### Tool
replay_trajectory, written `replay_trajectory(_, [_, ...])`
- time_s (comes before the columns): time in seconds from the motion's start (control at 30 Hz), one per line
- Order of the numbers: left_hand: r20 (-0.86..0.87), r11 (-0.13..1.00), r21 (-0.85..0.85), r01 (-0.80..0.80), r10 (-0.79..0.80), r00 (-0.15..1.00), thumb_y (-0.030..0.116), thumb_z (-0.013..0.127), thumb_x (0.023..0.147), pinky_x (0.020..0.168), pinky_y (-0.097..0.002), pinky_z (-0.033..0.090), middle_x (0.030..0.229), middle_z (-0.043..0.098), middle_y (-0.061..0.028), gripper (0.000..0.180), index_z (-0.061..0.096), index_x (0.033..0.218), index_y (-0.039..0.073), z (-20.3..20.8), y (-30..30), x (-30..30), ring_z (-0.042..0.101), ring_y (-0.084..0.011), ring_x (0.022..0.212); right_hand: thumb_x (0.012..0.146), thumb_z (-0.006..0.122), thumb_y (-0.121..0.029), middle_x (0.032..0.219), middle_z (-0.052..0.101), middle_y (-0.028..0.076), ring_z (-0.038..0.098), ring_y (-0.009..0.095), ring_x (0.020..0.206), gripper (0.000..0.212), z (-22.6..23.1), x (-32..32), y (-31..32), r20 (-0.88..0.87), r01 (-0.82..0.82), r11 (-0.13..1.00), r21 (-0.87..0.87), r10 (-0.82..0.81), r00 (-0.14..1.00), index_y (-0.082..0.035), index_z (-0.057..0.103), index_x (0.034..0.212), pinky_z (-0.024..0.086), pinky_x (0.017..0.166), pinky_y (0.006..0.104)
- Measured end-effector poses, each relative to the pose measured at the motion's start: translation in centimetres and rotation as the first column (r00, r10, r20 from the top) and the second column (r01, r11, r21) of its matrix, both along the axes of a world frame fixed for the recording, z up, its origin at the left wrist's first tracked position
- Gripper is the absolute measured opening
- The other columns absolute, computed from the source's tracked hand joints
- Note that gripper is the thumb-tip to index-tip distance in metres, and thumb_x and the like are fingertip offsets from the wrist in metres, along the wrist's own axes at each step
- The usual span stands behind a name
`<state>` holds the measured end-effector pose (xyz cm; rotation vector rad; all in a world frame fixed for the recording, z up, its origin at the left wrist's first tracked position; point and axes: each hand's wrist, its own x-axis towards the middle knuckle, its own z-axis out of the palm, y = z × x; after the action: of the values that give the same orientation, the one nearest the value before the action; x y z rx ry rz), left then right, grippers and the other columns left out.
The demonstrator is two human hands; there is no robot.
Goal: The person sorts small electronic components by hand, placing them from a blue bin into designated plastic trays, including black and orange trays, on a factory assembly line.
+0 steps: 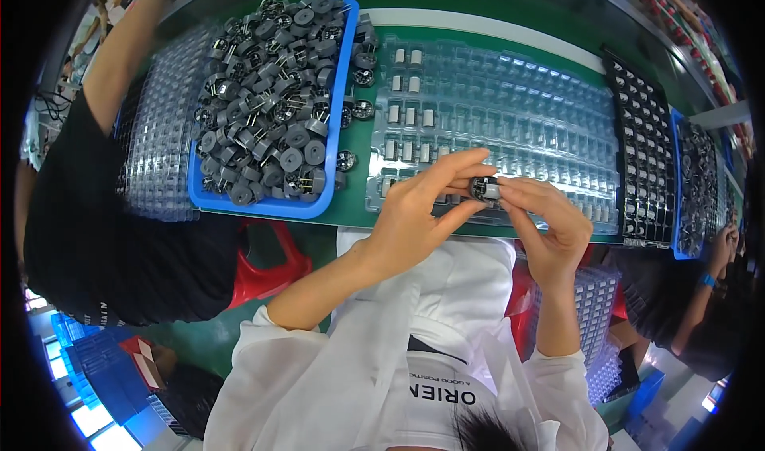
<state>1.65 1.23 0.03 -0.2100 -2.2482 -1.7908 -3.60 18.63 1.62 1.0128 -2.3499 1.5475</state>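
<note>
In front of my chest, both hands meet over the near edge of a clear plastic blister tray (498, 92). Thumb and fingers of my left hand (410, 216) close on the left side of a small round black component (480, 188). From the other side my right hand (554, 224) pinches the light grey, cylinder-like piece at its right end. Whether that piece is joined to the component or separate is hard to make out. Small white cylindrical parts (409, 116) sit in the tray's left pockets and along its near row.
Left of the tray, a blue bin (339, 132) is heaped with round dark grey components with metal pins; several lie loose beside it. Stacked clear trays (163, 124) stand farther left. A black tray of white parts (641, 148) lies right. Co-workers' arms (115, 72) show at both sides.
</note>
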Motion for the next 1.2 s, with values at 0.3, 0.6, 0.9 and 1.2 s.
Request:
replay_trajectory(0.3, [-0.053,0.998,-0.060,-0.004,0.001,0.999,-0.004,0.068,0.079,0.081,-0.0286,0.055,0.115,0.064,-0.0112,0.051,0.050,0.126,0.001,-0.2,0.0,-0.3,0.065,-0.0173,0.097,0.072,0.067,0.012,0.090,0.070,0.011,0.067,0.023,0.087,0.021,0.1,-0.2,-0.1,-0.035,0.015,1.000,0.024,-0.015,0.999,0.002,0.070,0.089,0.051,0.079,0.0306])
replay_trajectory(0.6, [0.065,0.999,-0.021,0.033,-0.032,0.997,-0.003,0.068,0.078,0.080,-0.0281,0.056,0.112,0.066,-0.0104,0.048,0.052,0.124,0.000,0.1,-0.4,-0.3,0.067,-0.0172,0.092,0.072,0.067,0.011,0.090,0.069,0.013,0.066,0.023,0.084,0.019,0.4,-0.7,0.1,-0.038,-0.053,0.990,0.133,0.058,0.998,0.003,0.068,0.090,0.051,0.075,0.0294])
replay_trajectory(0.9, [0.131,0.999,0.025,0.028,-0.031,0.991,-0.002,0.067,0.079,0.083,-0.0292,0.055,0.112,0.065,-0.0121,0.050,0.050,0.126,0.002,0.4,-1.6,-0.3,0.067,-0.0172,0.094,0.072,0.070,0.008,0.100,0.067,0.012,0.066,0.025,0.090,0.025,0.3,0.1,-1.5,-0.047,-0.058,0.976,0.208,0.069,0.996,0.001,0.067,0.096,0.051,0.078,0.0301])
replay_trajectory(1.2, [-0.207,0.400,-0.869,-0.289,0.237,0.949,0.001,0.060,0.077,0.088,-0.0390,0.046,0.108,0.058,-0.0180,0.033,0.058,0.110,0.000,3.1,-12.4,-8.2,0.058,-0.0354,0.097,0.071,0.073,0.004,0.102,0.068,0.013,0.066,0.023,0.091,0.024,-0.3,-0.6,0.6,0.061,0.020,0.995,0.100,-0.026,0.998,-0.001,0.067,0.095,0.051,0.078,0.0295])
